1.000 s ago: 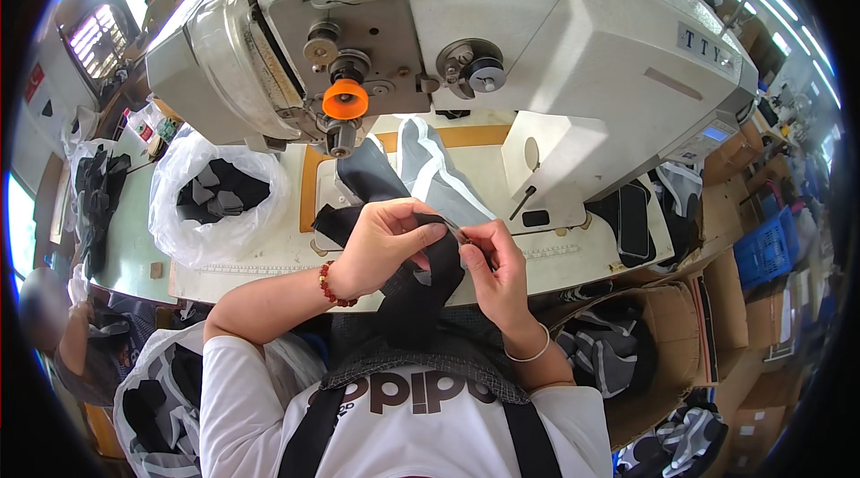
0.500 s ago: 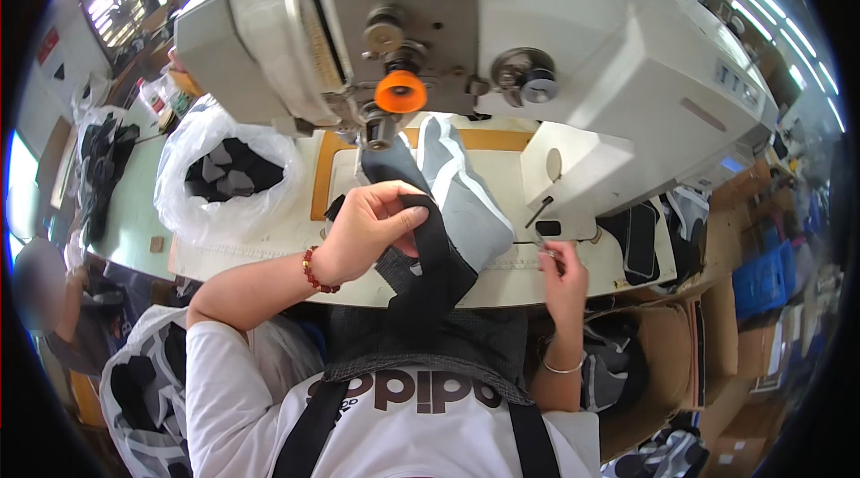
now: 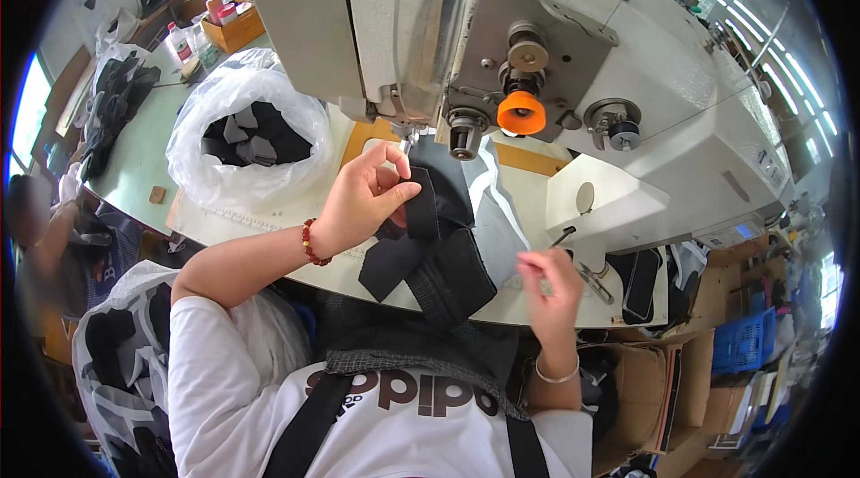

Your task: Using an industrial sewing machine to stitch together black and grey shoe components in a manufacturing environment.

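Observation:
My left hand (image 3: 363, 200) pinches the edge of a black fabric strip (image 3: 421, 209) between thumb and fingers, just in front of the sewing machine's needle area. The strip belongs to a sewn shoe upper piece (image 3: 497, 209) in grey with a white band, whose black parts (image 3: 457, 276) hang toward the table's front edge. My right hand (image 3: 551, 299) is just right of the piece, its fingers bent and smeared by motion. On the table right beside it lies a pair of metal thread snips (image 3: 596, 283). The sewing machine (image 3: 672, 75) stands over the work.
A white plastic bag (image 3: 184, 142) of black and grey pieces stands at the left on the table. More cut pieces (image 3: 638, 285) lie at the right edge. Below are another filled bag (image 3: 94, 326) and a cardboard box (image 3: 640, 388). Another person's arm (image 3: 54, 241) shows far left.
My right hand has let go of the snips, now lying on the table, and moved left toward the piece. The head view has shifted; my left hand still pinches the black strip.

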`<state>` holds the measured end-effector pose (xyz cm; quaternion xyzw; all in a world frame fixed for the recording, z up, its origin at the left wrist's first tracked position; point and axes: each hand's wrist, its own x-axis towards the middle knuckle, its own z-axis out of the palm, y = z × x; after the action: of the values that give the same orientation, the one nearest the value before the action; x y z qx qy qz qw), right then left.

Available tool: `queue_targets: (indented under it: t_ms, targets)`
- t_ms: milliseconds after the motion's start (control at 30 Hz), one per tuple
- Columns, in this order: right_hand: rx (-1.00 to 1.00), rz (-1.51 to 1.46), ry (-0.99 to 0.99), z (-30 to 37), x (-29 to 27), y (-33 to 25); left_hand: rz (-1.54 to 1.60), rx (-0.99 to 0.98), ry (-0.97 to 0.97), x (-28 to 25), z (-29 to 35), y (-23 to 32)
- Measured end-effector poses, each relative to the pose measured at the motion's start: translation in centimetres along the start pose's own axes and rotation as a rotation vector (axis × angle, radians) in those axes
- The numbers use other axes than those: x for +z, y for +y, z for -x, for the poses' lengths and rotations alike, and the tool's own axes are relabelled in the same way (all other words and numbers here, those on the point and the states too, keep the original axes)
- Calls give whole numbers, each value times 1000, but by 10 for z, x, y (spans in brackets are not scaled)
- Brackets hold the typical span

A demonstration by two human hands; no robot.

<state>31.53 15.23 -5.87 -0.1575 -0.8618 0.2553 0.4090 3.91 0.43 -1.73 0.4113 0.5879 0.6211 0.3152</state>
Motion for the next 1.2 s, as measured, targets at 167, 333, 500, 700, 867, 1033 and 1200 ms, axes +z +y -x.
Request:
queue_targets:
  t_ms: [167,333,500,700,867,1033,1200]
  targets:
    - [-183,-277,-290,-82,48,-38,-1,107,7,4,-1,-5]
    - [92,-529,-426,-105,70,-44,-123,257,115,-6,0,-15]
    - [255,-605,-453,-109,72,-39,-1080,1237,266,-37,-12,-31]
    - [84,-433,-346,-110,82,-33,-1137,1381,126,-33,-30,-28]
    - [-404,301,-5,-111,77,-24,-1213,1385,96,-31,-34,-9]
    - [-218,190,-172,-101,73,-14,-1201,1381,154,-25,-32,-7]
    - [-216,111,-159,-97,81,-8,-1169,1297,173,-20,-30,-14]
